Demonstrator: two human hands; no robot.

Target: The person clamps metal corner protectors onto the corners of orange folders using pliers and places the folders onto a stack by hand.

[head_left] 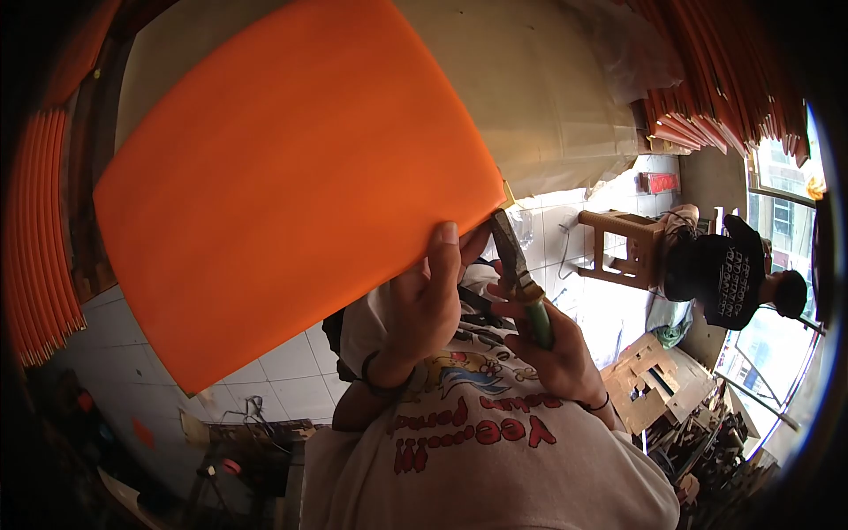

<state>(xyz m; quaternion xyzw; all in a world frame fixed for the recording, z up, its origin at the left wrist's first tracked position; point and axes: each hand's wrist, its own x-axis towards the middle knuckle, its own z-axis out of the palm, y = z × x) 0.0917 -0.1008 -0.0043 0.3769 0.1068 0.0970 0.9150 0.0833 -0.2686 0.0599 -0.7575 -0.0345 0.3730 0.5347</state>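
Note:
A large, smooth orange panel is tilted in front of me over the work table. My left hand grips its near edge, thumb on top and the other fingers mostly hidden underneath. In my right hand is a pair of pliers with green handles, its jaws at the panel's right corner. Whether the jaws are closed on that corner I cannot make out. A small yellowish piece shows beside the corner. Another small gold-coloured bit sits at the panel's lower left corner.
Brown sheeting covers the table. Stacked orange panels stand at the left and hang over the right side. A person in black is near a plastic stool. Cut cardboard and scraps lie lower right.

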